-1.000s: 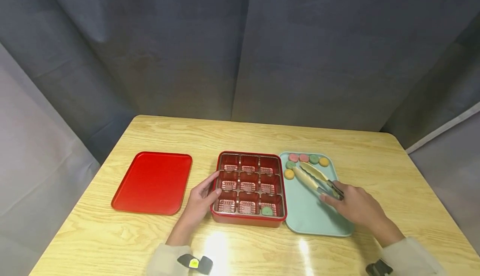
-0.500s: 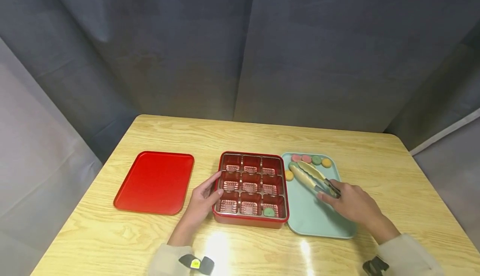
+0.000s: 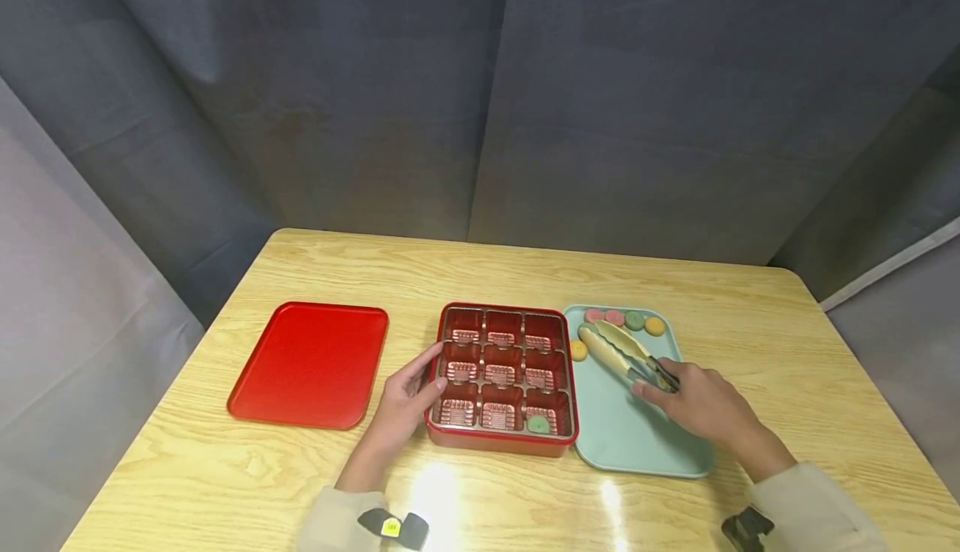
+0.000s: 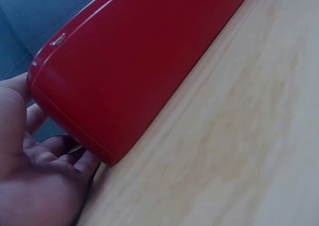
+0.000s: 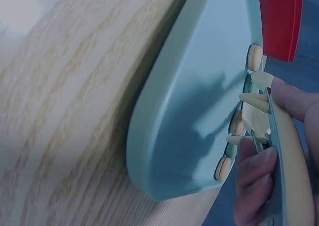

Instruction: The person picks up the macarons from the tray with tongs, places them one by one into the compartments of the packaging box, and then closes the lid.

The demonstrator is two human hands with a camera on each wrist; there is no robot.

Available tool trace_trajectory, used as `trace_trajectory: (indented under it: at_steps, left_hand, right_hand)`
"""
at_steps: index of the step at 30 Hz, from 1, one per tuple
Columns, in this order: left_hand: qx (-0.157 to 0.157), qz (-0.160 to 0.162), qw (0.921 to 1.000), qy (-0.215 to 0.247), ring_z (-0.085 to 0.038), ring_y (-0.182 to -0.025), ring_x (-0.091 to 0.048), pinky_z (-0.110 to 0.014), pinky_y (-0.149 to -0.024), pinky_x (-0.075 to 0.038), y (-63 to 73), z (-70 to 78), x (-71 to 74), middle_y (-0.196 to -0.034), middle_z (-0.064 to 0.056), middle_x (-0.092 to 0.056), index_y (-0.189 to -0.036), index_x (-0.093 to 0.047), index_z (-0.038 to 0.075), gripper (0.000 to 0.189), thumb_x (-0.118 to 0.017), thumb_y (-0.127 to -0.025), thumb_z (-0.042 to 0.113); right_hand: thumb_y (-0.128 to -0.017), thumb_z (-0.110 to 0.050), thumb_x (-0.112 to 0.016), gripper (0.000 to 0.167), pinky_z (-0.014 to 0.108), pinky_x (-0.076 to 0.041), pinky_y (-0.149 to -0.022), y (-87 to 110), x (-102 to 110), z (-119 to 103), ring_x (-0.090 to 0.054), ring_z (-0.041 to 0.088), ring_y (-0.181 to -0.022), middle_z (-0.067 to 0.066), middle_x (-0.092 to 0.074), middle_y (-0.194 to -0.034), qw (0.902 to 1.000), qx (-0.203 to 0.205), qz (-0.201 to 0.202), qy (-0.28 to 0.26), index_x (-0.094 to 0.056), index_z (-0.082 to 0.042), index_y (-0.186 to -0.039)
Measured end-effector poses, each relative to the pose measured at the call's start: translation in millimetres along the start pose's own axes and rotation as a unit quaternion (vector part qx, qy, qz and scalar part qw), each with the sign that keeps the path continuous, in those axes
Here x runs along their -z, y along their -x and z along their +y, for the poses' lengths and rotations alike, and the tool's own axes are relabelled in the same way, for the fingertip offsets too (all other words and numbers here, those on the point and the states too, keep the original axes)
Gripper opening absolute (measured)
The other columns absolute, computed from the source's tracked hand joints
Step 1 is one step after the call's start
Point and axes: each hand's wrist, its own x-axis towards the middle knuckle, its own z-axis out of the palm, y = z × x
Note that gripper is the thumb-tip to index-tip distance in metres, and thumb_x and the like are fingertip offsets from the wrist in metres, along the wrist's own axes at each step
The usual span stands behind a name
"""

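Observation:
My left hand point(image 3: 401, 406) holds the left side of a red box point(image 3: 498, 444), thumb and index fingertip over its rim. The box has a nine-compartment insert, and a green macaron point(image 3: 538, 424) lies in the front right compartment. My right hand point(image 3: 708, 406) grips tongs point(image 3: 611, 353) with cream tips and a dark handle. They reach over the pale green tray point(image 3: 630, 431), their tips at another green macaron point(image 5: 247, 83) that they mostly hide. Nearest to it is a yellow macaron point(image 3: 578, 350) by the tray's left edge.
Along the tray's back edge sit two pink macarons point(image 3: 614, 318), a green one point(image 3: 634, 320) and a yellow one point(image 3: 655, 326). A flat red lid point(image 3: 307, 364) lies on the wooden table point(image 3: 225, 485) left of the box. A dark curtain point(image 3: 375, 118) hangs behind.
The tong tips have edged left and come closer round the green macaron, which is now mostly covered. My left hand stays on the box; the whole view has shifted slightly.

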Motion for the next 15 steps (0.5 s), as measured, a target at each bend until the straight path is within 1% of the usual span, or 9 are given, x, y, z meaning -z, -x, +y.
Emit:
trace_trajectory:
  at_steps: [2, 4, 6, 10, 12, 15]
  left_hand:
    - [0.001, 0.001, 1.0, 0.0, -0.015, -0.139, -0.03, -0.026, -0.114, -0.023, 0.1, 0.8, -0.3, -0.148, -0.004, -0.039, -0.14, -0.046, 0.016, 0.052, -0.06, -0.09, 0.007]
    - [0.002, 0.001, 1.0, 0.002, -0.015, -0.139, -0.03, -0.025, -0.113, -0.024, 0.1, 1.4, -0.4, -0.148, -0.004, -0.039, -0.14, -0.046, 0.015, 0.053, -0.059, -0.09, 0.007]
    - [0.0, 0.0, 1.0, 0.004, -0.017, -0.139, -0.03, -0.027, -0.113, -0.025, 0.2, 1.7, -0.3, -0.148, -0.006, -0.038, -0.141, -0.045, 0.014, 0.053, -0.059, -0.09, 0.006]
    - [-0.002, 0.001, 1.0, 0.007, -0.018, -0.139, -0.03, -0.027, -0.113, -0.025, 0.4, 1.3, -0.1, -0.149, -0.007, -0.038, -0.141, -0.045, 0.013, 0.054, -0.059, -0.09, 0.005]
    - [-0.001, 0.001, 1.0, 0.007, -0.018, -0.139, -0.031, -0.026, -0.113, -0.026, 0.5, 0.9, -0.1, -0.148, -0.006, -0.038, -0.141, -0.045, 0.014, 0.053, -0.059, -0.09, 0.006]
    - [-0.002, -0.002, 1.0, 0.007, -0.018, -0.139, -0.03, -0.027, -0.113, -0.025, 0.4, 0.0, -0.5, -0.149, -0.006, -0.038, -0.141, -0.045, 0.014, 0.053, -0.06, -0.09, 0.007]
  right_hand:
    - [-0.086, -0.063, -0.052, 0.09, 0.029, -0.039, -0.053, 0.0, 0.1, -0.3, -0.053, 0.022, -0.073, 0.028, -0.063, -0.107, 1.0, 0.0, 0.001, 0.0, -0.042, 0.012, -0.134]
    - [-0.085, -0.062, -0.053, 0.09, 0.028, -0.038, -0.053, -0.5, 0.3, -0.7, -0.053, 0.02, -0.07, 0.022, -0.066, -0.097, 1.0, -0.003, -0.003, -0.004, -0.041, 0.012, -0.135]
    - [-0.085, -0.063, -0.053, 0.091, 0.028, -0.038, -0.052, -1.8, 1.1, -1.0, -0.053, 0.019, -0.069, 0.017, -0.067, -0.092, 1.0, 0.0, -0.002, -0.003, -0.041, 0.012, -0.135]
    - [-0.085, -0.061, -0.054, 0.09, 0.028, -0.036, -0.05, -3.9, 1.8, -2.7, -0.051, 0.016, -0.062, 0.004, -0.063, -0.075, 1.0, -0.002, -0.009, -0.003, -0.039, 0.012, -0.136]
    - [-0.086, -0.061, -0.054, 0.09, 0.028, -0.036, -0.049, -3.8, 2.1, -3.5, -0.051, 0.015, -0.061, 0.001, -0.062, -0.074, 0.9999, -0.003, -0.011, -0.001, -0.039, 0.012, -0.137]
    - [-0.086, -0.062, -0.053, 0.091, 0.028, -0.035, -0.048, -2.7, 3.1, -3.7, -0.05, 0.015, -0.06, 0.001, -0.061, -0.073, 0.9999, -0.004, -0.012, 0.003, -0.038, 0.011, -0.137]
